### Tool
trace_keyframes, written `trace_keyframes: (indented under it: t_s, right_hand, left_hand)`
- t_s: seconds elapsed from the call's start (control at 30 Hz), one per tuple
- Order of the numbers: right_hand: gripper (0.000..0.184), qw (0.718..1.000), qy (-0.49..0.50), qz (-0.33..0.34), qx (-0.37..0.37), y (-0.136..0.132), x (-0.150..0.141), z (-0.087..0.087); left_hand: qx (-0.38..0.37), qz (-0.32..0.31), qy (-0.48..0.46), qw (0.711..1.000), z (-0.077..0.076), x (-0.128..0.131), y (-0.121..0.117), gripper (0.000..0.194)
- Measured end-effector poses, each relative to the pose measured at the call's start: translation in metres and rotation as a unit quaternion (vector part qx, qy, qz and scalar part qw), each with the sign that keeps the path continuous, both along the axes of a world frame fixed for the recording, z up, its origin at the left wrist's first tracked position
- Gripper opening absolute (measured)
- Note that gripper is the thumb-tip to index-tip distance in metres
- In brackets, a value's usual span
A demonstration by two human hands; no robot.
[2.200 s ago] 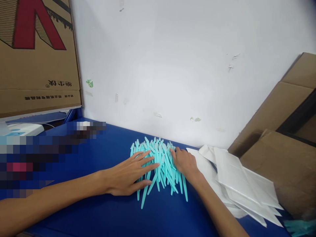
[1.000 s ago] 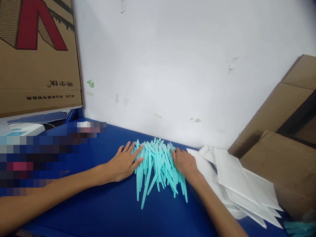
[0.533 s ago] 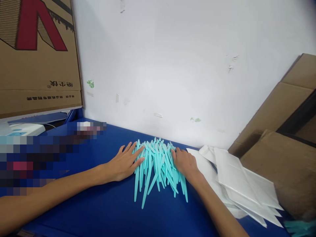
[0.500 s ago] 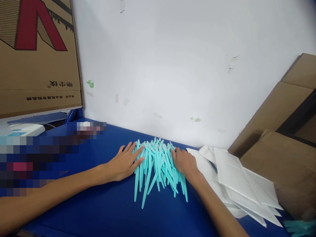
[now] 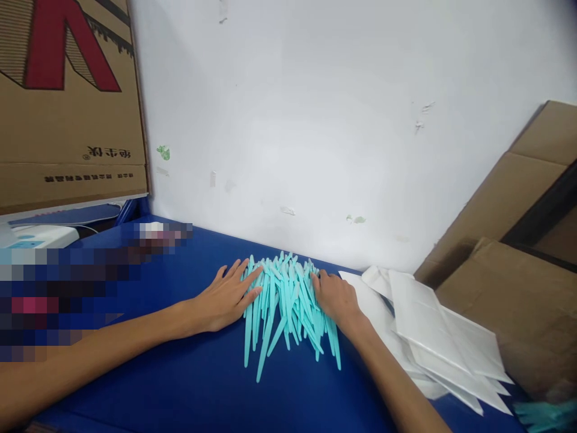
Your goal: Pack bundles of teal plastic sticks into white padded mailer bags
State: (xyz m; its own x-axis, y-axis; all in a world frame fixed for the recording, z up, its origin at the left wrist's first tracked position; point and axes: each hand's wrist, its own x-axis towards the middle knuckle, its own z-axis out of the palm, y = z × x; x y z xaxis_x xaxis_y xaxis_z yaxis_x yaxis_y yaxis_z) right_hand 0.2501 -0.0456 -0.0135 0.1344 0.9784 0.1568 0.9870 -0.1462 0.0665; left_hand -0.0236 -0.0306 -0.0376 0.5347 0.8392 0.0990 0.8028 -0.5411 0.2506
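Lays the left hand (image 5: 225,299) wide open, grasping nothing visible, with thumb and fingers on the left edge of the turquoise sticks (image 5: 288,294). Curls the right hand (image 5: 337,296) at their right edge, hiding most fingertips; cannot tell how closed in grip or whether gripping any. Heaped on the blue tabletop (image 5: 202,382) between both hands, overlapping too thickly to count. Run lengthwise from near the wall (image 5: 288,132) toward the near side, mostly with tapered ends near and bent ends far, some slanting across. Beyond white sheets (image 5: 437,328), shows a turquoise bunch (image 5: 547,416) blurred and cut off at lower right.
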Motion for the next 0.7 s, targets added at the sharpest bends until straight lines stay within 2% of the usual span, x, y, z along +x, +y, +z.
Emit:
trace_keyframes:
  t_s: [0.17,0.3,0.43,0.53,0.63,0.7]
  right_hand:
    - [0.054,1.000,-0.003,0.003,0.009,-0.001,0.000,-0.001]
    - [0.055,0.999,-0.016,-0.010,0.041,-0.001,0.001,0.003]
    - [0.052,0.992,-0.044,-0.039,0.113,-0.003,0.012,0.020]
    - [0.051,0.976,-0.073,-0.070,0.194,-0.008,0.033,0.038]
    - [0.058,0.956,-0.048,-0.145,0.251,-0.010,0.065,0.048]
    - [0.069,0.938,-0.030,-0.240,0.247,-0.009,0.092,0.047]
  left_hand:
    - [0.002,0.001,-0.006,1.000,-0.001,-0.001,0.001,0.065]
    - [0.020,0.017,-0.005,1.000,0.005,0.000,0.001,0.068]
    - [0.060,0.044,0.015,0.997,0.013,0.001,0.001,0.069]
    - [0.109,0.076,0.045,0.990,0.017,0.001,0.002,0.067]
    - [0.156,0.121,0.083,0.977,0.019,0.000,0.004,0.064]
    - [0.161,0.154,0.103,0.969,0.022,-0.001,0.004,0.063]
